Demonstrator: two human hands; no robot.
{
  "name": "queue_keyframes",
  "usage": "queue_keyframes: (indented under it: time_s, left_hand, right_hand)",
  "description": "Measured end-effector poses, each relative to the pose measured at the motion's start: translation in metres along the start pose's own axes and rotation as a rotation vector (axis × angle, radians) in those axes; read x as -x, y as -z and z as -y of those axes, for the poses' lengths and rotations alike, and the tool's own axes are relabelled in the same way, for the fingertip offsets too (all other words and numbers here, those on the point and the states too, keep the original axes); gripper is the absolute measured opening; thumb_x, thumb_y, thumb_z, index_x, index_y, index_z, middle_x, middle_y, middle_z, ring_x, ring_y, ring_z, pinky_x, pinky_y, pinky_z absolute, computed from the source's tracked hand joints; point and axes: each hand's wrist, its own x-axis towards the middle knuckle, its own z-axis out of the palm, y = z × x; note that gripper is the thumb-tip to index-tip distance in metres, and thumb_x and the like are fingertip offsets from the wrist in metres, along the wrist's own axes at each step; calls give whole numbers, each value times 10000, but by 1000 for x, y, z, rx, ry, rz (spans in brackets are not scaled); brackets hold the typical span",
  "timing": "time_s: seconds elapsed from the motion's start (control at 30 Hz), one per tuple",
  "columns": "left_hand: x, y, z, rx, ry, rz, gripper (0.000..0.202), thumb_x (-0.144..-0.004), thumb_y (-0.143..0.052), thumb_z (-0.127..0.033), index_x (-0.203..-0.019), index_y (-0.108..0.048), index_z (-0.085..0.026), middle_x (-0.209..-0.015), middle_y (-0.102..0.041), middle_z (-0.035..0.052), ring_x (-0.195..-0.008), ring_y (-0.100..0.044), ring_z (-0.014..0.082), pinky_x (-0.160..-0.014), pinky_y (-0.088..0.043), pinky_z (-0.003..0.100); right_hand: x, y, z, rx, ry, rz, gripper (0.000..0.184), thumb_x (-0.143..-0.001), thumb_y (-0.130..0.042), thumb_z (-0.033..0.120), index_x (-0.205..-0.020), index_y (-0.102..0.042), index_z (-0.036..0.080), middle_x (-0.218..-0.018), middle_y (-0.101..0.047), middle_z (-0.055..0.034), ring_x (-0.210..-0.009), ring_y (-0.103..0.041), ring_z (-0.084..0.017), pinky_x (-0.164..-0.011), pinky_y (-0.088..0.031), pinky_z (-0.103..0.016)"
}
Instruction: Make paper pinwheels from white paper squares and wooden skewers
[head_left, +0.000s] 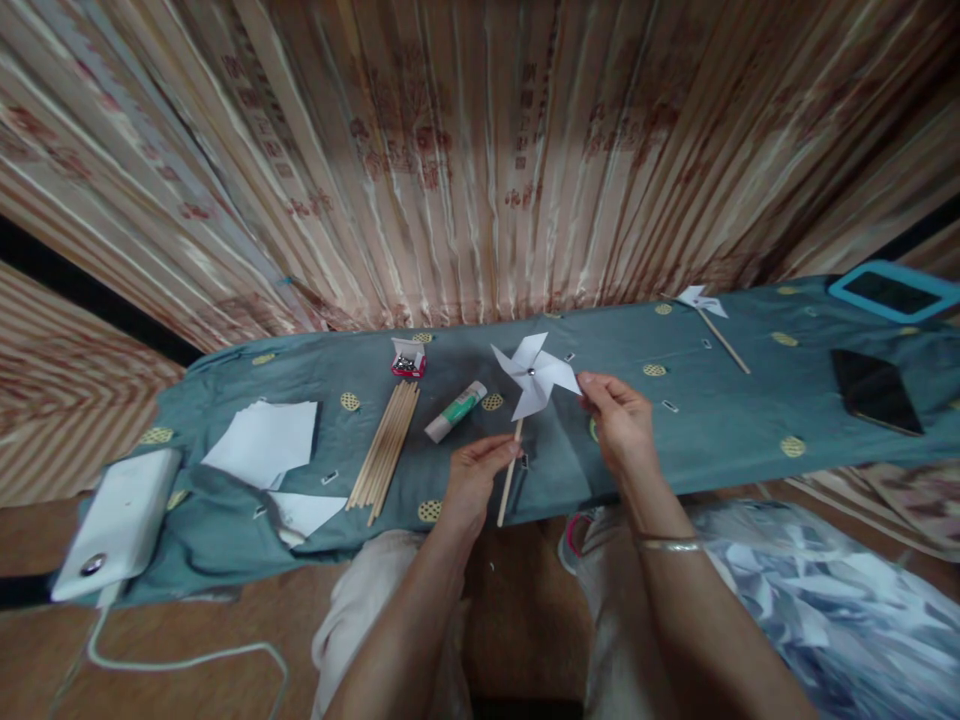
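Note:
A white paper pinwheel (551, 372) with a metal pin at its centre is fixed to a thin wooden stick. My left hand (480, 478) pinches that stick a little below the blades. Thumb and fingers of my right hand (619, 415) are closed at the tip of the pinwheel's right blade. Left of the pinwheel lies a glue stick (456, 411) with a green label. Beside it is a bundle of wooden sticks (384, 450), and behind those stands a small open red box (409, 360) of metal pins.
White paper sheets (266, 440) and a white power bank (120, 520) with a cable lie at the left. Another pinwheel (701, 300), a black phone (876, 390) and a blue-framed device (892, 290) lie at the right. A pleated curtain (480, 150) hangs behind the cloth-covered table.

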Motion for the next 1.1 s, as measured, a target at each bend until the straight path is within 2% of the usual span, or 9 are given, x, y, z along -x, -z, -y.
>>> queue_keyframes:
  time_s: [0.13,0.43,0.83,1.1]
  left_hand:
    - [0,0,0,2,6,3,374,-418,-890,-373,-684,-754,-149,-648,-712,45,-627,-624,139,-703,-476,271]
    - [-1,0,0,12,-18,-14,333,-441,-881,-339,-688,-760,-151,-658,-719,47,-639,-626,135,-716,-477,263]
    - [-2,-2,0,47,-22,-31,361,-410,-897,-352,-678,-758,-155,-631,-713,23,-616,-620,108,-670,-475,227]
    - [-3,-2,0,50,-27,-46,360,-422,-892,-347,-688,-756,-146,-663,-719,42,-637,-635,129,-693,-492,257]
  right_hand:
    - [2,-2,2,-41,-55,5,273,-504,-841,410,-601,-696,200,-571,-627,36,-551,-482,-87,-580,-369,-239]
    - [8,-7,10,-17,-86,24,257,-476,-835,392,-553,-690,195,-549,-643,12,-529,-493,-99,-565,-377,-251]
    - [20,-11,7,44,-80,88,234,-519,-796,391,-544,-679,191,-514,-588,24,-513,-458,-95,-528,-347,-241]
    - [28,-16,8,64,-89,164,232,-537,-783,397,-539,-674,193,-538,-617,11,-535,-482,-107,-555,-376,-251]
